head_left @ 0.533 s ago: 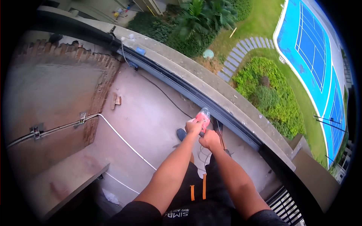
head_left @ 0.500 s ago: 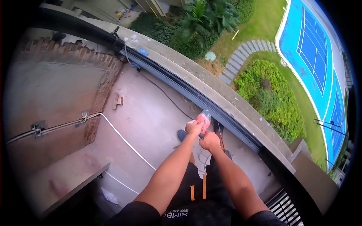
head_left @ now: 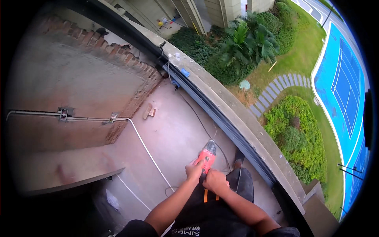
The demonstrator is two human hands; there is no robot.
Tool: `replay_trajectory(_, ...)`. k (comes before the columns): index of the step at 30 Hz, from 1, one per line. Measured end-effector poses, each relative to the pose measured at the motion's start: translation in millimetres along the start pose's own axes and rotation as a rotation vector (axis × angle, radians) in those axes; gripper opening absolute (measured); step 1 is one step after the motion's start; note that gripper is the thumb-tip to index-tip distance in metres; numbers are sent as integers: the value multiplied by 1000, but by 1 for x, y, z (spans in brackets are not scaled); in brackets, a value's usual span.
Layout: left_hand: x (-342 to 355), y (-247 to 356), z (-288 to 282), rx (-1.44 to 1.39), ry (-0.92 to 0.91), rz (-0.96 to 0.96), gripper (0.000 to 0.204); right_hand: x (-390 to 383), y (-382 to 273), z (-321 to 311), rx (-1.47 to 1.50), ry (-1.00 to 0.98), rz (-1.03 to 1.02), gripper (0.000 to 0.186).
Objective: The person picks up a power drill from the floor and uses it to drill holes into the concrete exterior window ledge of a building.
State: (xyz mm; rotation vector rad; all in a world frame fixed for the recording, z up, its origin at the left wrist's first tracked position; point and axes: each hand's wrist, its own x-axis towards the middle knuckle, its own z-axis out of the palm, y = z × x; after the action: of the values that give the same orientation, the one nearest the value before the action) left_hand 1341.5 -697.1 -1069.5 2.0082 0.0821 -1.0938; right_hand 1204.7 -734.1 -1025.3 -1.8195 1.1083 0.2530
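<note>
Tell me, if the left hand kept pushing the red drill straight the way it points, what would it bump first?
Probably the dark metal rail along the concrete ledge. The left hand and red drill point up toward it, though depth is hard to judge here.

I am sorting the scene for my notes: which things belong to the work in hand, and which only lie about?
In use: red power drill, left hand, right hand, black cord.
Lying about: wood block, white pipe, blue piece on the ledge.
</note>
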Motion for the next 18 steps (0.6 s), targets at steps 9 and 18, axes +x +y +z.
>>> replay_trajectory(9,135,38,-80,-284,72,65,52,122,-114,14,-203,-75,-41,35)
replay_trajectory(18,257,142,-129,-301,-167,-16,28,246,-214,36,-309,93,36,21)
